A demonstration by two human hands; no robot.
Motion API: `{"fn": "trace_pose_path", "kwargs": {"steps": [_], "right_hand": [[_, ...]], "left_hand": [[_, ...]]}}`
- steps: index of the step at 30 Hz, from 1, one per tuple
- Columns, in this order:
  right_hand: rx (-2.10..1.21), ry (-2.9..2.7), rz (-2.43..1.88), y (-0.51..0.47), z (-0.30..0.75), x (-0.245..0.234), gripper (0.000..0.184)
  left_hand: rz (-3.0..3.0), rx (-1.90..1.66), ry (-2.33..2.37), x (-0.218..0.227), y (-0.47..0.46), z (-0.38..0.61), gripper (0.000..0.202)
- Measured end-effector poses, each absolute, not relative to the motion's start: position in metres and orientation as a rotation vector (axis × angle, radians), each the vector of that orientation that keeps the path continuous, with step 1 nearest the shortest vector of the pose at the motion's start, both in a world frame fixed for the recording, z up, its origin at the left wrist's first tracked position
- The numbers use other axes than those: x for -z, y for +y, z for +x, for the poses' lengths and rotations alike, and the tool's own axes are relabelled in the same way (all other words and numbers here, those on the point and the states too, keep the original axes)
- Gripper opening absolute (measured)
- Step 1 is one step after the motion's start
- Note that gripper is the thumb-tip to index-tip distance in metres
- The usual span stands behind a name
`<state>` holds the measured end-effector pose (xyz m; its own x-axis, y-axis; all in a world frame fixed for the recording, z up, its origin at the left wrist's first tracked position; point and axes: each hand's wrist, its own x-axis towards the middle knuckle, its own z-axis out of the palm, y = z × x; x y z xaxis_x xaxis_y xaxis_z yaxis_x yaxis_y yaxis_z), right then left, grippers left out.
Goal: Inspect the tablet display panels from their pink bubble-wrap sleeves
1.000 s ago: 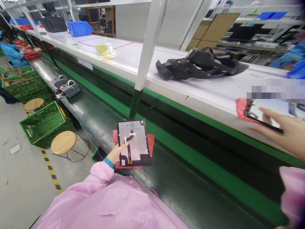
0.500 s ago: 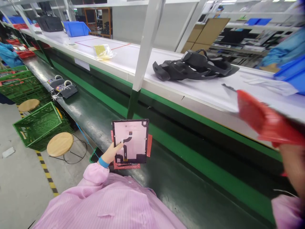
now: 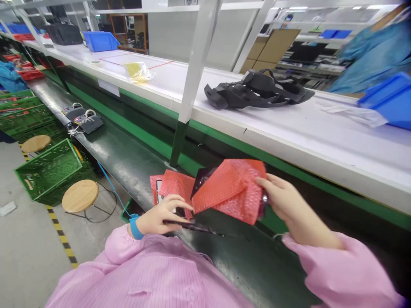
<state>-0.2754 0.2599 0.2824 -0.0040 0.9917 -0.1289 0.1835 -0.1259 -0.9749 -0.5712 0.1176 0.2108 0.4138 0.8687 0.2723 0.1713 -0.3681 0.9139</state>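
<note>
Holding: we grip a red bubble-wrap pouch (image 3: pixel 233 190) over the dark conveyor belt (image 3: pixel 128 158), one hand at each end of the work.
Right hand: our right hand (image 3: pixel 282 203) is clamped on the pouch's right edge, fingers curled over it; a dark flat panel shows at the pouch's open mouth, partly hidden.
Left hand: our left hand (image 3: pixel 160 216) is closed on a thin dark panel (image 3: pixel 199 227), seen nearly edge-on, with a second red bubble-wrap sheet (image 3: pixel 171 186) just behind the fingers; a blue wrist strap (image 3: pixel 136 226) sits at the cuff.
Where the pouch is: in the air just above the belt, between our two hands, tilted up toward the right and touching the second sheet.
Sleeves: we wear pink striped sleeves (image 3: pixel 346 273), which fill the lower frame.
Table: a white table (image 3: pixel 289 128) with a green edge runs behind the belt; a black strap harness (image 3: pixel 257 90) lies on it, well apart from our hands.
Far end: a yellow packet (image 3: pixel 137 70) and a blue bin (image 3: pixel 99 41) rest farther along the table.
Floor: a green crate (image 3: pixel 48 169) and a round wooden stool (image 3: pixel 79 196) stand to our left.
Nearby: a person's blue sleeve (image 3: pixel 369 55) shows at upper right, blurred.
</note>
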Motion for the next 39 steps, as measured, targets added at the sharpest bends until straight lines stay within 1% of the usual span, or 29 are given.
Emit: {"fn": "trace_pose_path", "kwargs": {"steps": [2, 5, 7, 9, 12, 14, 17, 19, 21, 23, 24, 26, 28, 29, 33, 39], "right_hand": [[-1.352, -1.290, -1.455, 0.264, -0.296, -0.264, 0.008], [-1.467, -1.288, -1.445, 0.264, -0.319, -0.247, 0.014], [-1.529, -1.289, -1.432, 0.260, -0.332, -0.246, 0.019], [-1.605, -1.282, -1.413, 0.252, -0.343, -0.252, 0.029], [-1.754, -1.284, -1.317, 0.239, -0.354, -0.272, 0.054], [-1.842, -1.318, -1.215, 0.235, -0.355, -0.288, 0.061], [-1.865, -1.398, -1.054, 0.245, -0.346, -0.307, 0.051], [-1.735, -1.488, -0.978, 0.259, -0.336, -0.311, 0.044], [-1.517, -1.596, -0.967, 0.270, -0.326, -0.304, 0.041], [-1.417, -1.658, -0.993, 0.274, -0.324, -0.287, 0.046], [-1.467, -1.663, -1.009, 0.273, -0.325, -0.276, 0.049], [-1.720, -1.597, -1.025, 0.263, -0.332, -0.252, 0.053], [-1.966, -1.403, -1.065, 0.249, -0.341, -0.230, 0.049], [-2.028, -1.300, -1.097, 0.243, -0.344, -0.220, 0.043], [-2.024, -1.029, -1.167, 0.230, -0.348, -0.191, 0.028], [-1.923, -0.881, -1.229, 0.227, -0.350, -0.174, 0.021]], "left_hand": [[2.075, -0.885, 0.834, -0.209, 0.117, -0.560, 0.029], [2.239, -0.789, 0.901, -0.196, 0.116, -0.541, 0.029], [2.256, -0.796, 0.996, -0.185, 0.117, -0.532, 0.031], [2.172, -0.867, 1.116, -0.179, 0.121, -0.528, 0.033], [1.930, -1.043, 1.216, -0.183, 0.125, -0.535, 0.036], [1.654, -1.183, 1.183, -0.190, 0.126, -0.546, 0.038], [1.084, -1.330, 1.146, -0.193, 0.124, -0.563, 0.036], [0.835, -1.382, 1.177, -0.186, 0.120, -0.569, 0.038], [0.717, -1.423, 1.212, -0.175, 0.116, -0.572, 0.046], [0.598, -1.438, 1.215, -0.167, 0.114, -0.572, 0.056], [0.549, -1.433, 1.205, -0.166, 0.113, -0.571, 0.060], [0.486, -1.405, 1.163, -0.170, 0.113, -0.567, 0.063], [0.448, -1.378, 1.115, -0.179, 0.115, -0.564, 0.061], [0.432, -1.365, 1.092, -0.185, 0.117, -0.562, 0.059], [0.357, -1.305, 1.022, -0.200, 0.126, -0.559, 0.049], [0.254, -1.276, 0.980, -0.204, 0.134, -0.556, 0.034]]}}
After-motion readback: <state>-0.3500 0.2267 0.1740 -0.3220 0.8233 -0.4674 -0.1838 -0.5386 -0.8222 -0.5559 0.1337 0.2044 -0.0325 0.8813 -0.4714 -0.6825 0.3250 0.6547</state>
